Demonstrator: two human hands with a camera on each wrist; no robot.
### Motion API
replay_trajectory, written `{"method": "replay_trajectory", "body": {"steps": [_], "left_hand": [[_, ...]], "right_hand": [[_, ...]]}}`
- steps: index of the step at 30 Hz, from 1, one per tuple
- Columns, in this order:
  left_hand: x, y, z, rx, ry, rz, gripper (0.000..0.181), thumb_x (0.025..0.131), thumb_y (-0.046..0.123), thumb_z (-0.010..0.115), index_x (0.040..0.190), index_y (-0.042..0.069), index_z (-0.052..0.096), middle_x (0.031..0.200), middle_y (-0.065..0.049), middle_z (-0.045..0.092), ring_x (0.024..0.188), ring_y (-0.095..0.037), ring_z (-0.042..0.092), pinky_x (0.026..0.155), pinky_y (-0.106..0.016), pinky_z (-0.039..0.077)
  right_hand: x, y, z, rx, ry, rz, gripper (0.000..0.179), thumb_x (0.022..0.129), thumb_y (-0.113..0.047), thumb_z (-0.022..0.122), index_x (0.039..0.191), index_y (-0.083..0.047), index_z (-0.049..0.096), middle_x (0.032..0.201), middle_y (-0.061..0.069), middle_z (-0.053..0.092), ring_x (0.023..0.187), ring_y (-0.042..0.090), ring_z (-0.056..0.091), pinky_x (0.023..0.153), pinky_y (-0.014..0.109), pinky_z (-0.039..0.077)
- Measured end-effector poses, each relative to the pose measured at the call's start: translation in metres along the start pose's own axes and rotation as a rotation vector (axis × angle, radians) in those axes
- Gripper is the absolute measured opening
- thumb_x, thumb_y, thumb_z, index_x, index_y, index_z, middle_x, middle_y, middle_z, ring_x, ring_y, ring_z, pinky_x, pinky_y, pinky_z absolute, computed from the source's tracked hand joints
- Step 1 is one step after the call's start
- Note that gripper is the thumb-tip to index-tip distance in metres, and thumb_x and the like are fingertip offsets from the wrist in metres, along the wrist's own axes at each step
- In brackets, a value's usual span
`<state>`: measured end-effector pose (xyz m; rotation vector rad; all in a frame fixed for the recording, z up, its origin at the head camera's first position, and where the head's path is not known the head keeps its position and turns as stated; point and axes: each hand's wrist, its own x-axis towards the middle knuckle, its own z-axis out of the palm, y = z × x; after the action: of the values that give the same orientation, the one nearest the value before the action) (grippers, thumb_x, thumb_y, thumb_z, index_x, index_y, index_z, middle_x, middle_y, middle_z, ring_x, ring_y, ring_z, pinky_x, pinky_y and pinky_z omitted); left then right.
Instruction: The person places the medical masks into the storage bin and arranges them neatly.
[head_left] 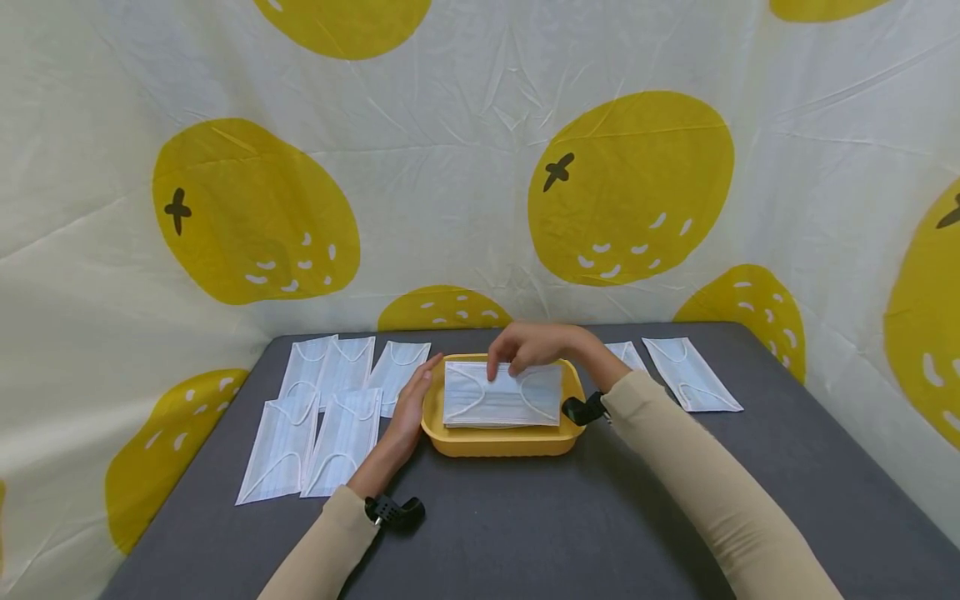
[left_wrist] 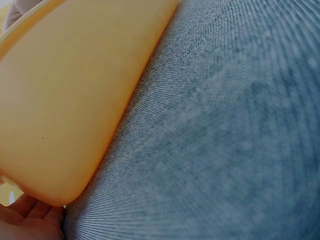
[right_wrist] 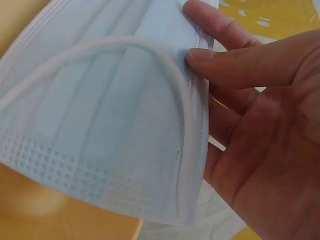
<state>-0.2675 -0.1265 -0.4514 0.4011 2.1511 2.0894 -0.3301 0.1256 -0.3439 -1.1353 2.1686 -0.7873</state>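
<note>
Along the far long edge: right hand [head_left: 536, 343] holds the face mask [head_left: 504, 412] narrowly, thumb on its face, some fingers behind.
Face mask: on the person's side of those fingertips, long axis left to right, within the outline of the yellow tray [head_left: 498, 447]; its height cannot be told; right hand nearer.
Left hand [head_left: 407, 410]: fingers extended, touching the tray's left side.
Tray rim: close around the mask.
Room: dark tabletop [head_left: 510, 525] towards the person; loose masks [head_left: 277, 450] left, further masks [head_left: 692, 375] right.
</note>
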Motion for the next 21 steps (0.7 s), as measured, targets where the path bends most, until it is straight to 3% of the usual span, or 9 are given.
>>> {"method": "replay_trajectory", "body": {"steps": [12, 21], "left_hand": [[0.0, 0.001, 0.0, 0.004, 0.0, -0.008, 0.047, 0.107, 0.026, 0.022, 0.152, 0.013, 0.027, 0.158, -0.003, 0.026, 0.146, -0.022, 0.023, 0.12, -0.044, 0.018], [-0.002, 0.006, 0.001, 0.036, 0.01, -0.03, 0.047, 0.107, 0.027, 0.022, 0.152, 0.016, 0.029, 0.159, -0.003, 0.025, 0.148, -0.024, 0.02, 0.121, -0.047, 0.015]], "right_hand": [[0.009, 0.002, 0.003, 0.01, -0.009, 0.085, 0.034, 0.082, 0.015, 0.052, 0.105, -0.003, 0.07, 0.101, 0.01, 0.065, 0.069, 0.014, 0.031, 0.064, 0.027, 0.032], [0.017, 0.007, 0.002, -0.05, -0.014, 0.131, 0.043, 0.081, 0.017, 0.047, 0.106, -0.007, 0.071, 0.105, 0.007, 0.063, 0.076, 0.015, 0.038, 0.068, 0.027, 0.035]]}}
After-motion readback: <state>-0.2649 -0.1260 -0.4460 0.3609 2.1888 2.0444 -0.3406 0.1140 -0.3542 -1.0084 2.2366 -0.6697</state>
